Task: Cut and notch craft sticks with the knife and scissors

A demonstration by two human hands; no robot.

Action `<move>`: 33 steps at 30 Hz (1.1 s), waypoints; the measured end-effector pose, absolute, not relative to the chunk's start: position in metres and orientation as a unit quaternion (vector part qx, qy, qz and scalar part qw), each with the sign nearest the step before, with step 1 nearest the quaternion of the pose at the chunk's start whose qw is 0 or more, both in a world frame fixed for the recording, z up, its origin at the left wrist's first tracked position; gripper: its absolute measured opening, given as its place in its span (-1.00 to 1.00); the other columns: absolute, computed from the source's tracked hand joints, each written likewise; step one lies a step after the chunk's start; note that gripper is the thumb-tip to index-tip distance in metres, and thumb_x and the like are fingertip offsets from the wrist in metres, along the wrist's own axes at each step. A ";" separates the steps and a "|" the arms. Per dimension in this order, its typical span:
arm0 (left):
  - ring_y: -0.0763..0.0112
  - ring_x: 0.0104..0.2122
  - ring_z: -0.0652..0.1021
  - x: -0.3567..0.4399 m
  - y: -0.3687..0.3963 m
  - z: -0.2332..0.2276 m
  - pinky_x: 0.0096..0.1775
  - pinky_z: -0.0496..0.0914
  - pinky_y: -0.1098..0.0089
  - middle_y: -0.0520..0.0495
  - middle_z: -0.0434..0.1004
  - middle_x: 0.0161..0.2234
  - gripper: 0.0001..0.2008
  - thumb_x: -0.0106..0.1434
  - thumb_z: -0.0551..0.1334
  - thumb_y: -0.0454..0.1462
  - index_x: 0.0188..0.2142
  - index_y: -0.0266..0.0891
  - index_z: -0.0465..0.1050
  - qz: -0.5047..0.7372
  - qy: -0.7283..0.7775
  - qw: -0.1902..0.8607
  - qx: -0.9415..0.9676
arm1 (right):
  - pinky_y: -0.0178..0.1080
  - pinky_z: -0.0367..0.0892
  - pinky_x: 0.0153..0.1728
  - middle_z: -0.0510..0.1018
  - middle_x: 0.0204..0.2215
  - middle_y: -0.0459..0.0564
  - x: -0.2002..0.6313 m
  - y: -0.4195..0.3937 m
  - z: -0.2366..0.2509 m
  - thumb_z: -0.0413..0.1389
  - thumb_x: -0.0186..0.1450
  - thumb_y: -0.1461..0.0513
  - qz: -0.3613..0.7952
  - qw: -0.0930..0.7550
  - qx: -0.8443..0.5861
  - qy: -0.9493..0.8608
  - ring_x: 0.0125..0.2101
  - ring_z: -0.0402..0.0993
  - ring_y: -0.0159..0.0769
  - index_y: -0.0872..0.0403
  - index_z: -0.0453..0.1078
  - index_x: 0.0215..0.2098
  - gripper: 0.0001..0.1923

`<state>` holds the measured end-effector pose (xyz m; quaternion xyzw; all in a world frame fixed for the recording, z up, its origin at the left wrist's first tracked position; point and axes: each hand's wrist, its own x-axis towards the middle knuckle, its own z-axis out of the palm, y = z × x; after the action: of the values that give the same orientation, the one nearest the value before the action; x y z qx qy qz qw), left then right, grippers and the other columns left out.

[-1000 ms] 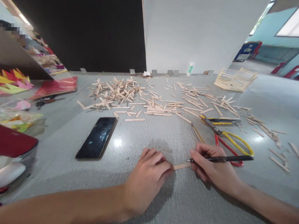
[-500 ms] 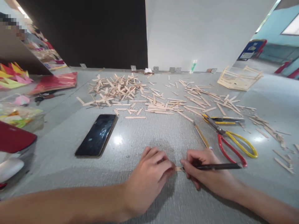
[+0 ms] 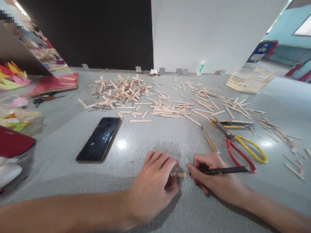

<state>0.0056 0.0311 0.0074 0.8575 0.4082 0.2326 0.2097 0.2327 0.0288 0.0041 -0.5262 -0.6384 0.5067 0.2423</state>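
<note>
My right hand [image 3: 211, 174] grips a black pen [image 3: 227, 170], its tip at the right end of a short wooden craft stick [image 3: 180, 174] on the grey table. On the stick's left end are the curled fingers of my left hand [image 3: 155, 186], with the thumb below it. Part of the stick is hidden by those fingers. Just beyond my right hand lie a yellow pencil-like stick [image 3: 209, 140] and scissors with one red and one yellow handle [image 3: 233, 136]. A black phone [image 3: 99, 139] rests to the left of my hands.
A heap of crossed craft sticks [image 3: 121, 90] and loose sticks [image 3: 167, 110] spread across the back. A small stick frame [image 3: 250, 81] stands at back right. Black and white panels [image 3: 218, 35] rise behind. Yellow-handled pliers or a cutter [image 3: 235, 124] lie beyond the scissors.
My left hand has shifted slightly left and its thumb and index finger have spread, so more of the craft stick shows. The pen stays at the stick's right end, tilted slightly differently.
</note>
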 end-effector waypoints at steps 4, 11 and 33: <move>0.14 -0.17 0.47 0.007 0.031 0.005 -0.07 0.32 0.09 -0.06 0.52 -0.24 -0.81 0.24 0.21 -0.48 -0.19 -0.22 0.39 0.235 0.409 0.215 0.855 | -0.47 0.17 -0.71 0.38 -0.71 -0.24 0.233 0.030 0.002 0.17 0.47 0.05 0.505 0.242 -0.529 -0.638 -0.75 0.34 -0.52 0.04 0.26 -0.54 -0.55; 0.18 -0.19 0.45 0.003 0.030 0.006 -0.08 0.36 0.13 -0.06 0.48 -0.24 -0.57 0.19 0.17 -0.52 0.03 -0.23 0.28 0.264 0.405 0.246 0.840 | -0.45 0.17 -0.70 0.42 -0.69 -0.21 0.234 0.028 0.000 0.16 0.47 0.05 0.504 0.240 -0.532 -0.637 -0.74 0.34 -0.51 0.03 0.28 -0.52 -0.56; 0.18 -0.17 0.43 0.000 0.031 0.004 -0.08 0.37 0.13 -0.08 0.50 -0.25 -0.63 0.38 0.02 -0.57 -0.25 -0.22 0.54 0.218 0.384 0.193 0.876 | -0.44 0.08 -0.71 0.33 -0.73 -0.24 0.231 0.029 0.006 0.12 0.48 0.03 0.492 0.232 -0.521 -0.658 -0.75 0.28 -0.52 0.03 0.21 -0.57 -0.50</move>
<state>0.0004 0.0315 0.0036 0.8764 0.3837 0.2175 0.1934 0.2310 0.0294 0.0064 -0.5210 -0.6579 0.4918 0.2323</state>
